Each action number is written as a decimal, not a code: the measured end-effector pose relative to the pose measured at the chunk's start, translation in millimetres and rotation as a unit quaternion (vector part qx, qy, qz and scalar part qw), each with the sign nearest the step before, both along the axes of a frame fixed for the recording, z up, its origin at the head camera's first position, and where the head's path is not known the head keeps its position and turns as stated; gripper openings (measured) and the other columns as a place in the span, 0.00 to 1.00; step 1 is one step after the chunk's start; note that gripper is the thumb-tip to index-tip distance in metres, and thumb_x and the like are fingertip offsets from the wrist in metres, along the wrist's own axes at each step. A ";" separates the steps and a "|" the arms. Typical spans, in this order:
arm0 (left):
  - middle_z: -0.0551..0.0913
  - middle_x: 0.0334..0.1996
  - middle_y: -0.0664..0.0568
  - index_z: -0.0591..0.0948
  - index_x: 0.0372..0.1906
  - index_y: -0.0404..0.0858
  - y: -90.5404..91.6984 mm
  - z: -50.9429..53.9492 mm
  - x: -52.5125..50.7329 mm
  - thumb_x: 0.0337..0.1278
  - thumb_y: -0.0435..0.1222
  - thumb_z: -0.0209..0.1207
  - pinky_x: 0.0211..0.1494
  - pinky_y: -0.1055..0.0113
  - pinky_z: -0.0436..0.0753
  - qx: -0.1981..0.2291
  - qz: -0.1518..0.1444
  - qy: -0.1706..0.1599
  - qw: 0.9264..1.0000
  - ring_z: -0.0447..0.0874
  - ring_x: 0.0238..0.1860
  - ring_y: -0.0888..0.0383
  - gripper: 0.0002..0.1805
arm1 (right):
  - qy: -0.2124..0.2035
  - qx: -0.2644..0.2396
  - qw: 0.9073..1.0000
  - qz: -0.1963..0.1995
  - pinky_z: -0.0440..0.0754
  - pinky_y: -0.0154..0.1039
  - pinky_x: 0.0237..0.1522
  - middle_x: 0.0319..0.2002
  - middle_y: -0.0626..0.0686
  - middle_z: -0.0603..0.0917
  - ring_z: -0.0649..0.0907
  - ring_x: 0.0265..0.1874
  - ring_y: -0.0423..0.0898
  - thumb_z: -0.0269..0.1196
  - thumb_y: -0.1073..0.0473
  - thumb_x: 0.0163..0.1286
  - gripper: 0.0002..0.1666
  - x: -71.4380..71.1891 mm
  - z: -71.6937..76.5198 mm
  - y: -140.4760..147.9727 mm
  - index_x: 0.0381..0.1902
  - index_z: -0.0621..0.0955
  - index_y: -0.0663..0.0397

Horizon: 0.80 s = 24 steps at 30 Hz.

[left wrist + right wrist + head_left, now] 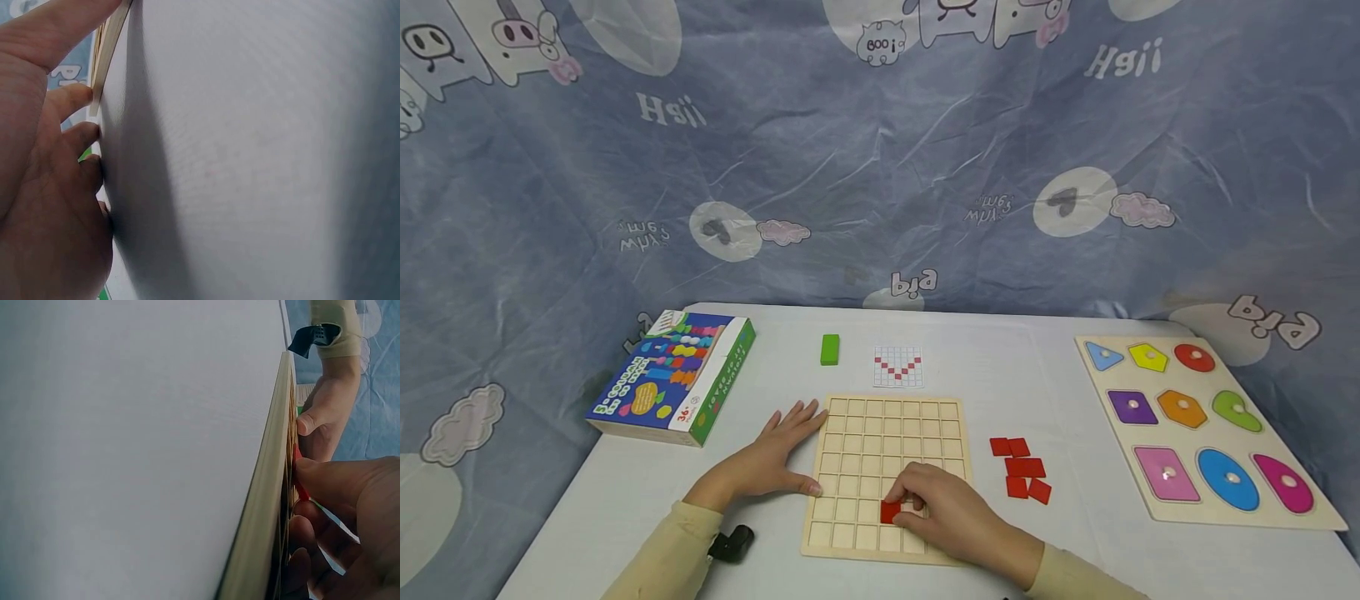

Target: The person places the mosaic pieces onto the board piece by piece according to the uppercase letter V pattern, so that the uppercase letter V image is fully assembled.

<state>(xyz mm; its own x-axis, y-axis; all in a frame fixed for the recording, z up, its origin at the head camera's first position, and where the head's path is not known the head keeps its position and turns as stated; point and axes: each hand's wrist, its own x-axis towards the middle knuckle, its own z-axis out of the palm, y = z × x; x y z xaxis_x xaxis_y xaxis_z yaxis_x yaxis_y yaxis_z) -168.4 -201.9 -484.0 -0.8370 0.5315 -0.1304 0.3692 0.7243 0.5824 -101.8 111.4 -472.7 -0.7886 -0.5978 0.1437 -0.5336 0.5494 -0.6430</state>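
A wooden grid board (880, 425) lies on the white table. My right hand (951, 515) pinches a red square tile (889, 513) between thumb and fingers over a lower-middle cell. In the right wrist view, the red tile (300, 475) stands tilted against the board's surface; whether it is seated in the cell I cannot tell. With fingers spread, my left hand (771, 460) rests beside the board, its thumb and index finger touching the left edge. Several loose red tiles (1025, 467) lie right of the board. Behind it is a pattern card (898, 367) with red squares in a V.
A green block (830, 350) lies left of the card. At the back left is a colourful game box (662, 375). A shape puzzle board (1180, 442) occupies the right side. A black device (732, 544) sits by my left wrist. A blue patterned cloth (880, 167) hangs behind.
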 end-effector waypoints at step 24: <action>0.48 0.82 0.44 0.58 0.81 0.42 0.1 0.8 0.5 0.40 0.60 0.76 0.81 0.41 0.35 0.003 -0.001 0.000 1.000 0.38 0.82 0.42 0.63 | 0.017 0.035 0.999 0.012 0.79 0.28 0.41 0.40 0.33 0.80 0.78 0.38 0.32 0.72 0.58 0.65 0.12 -0.1 -0.6 1.2 0.45 0.88 0.37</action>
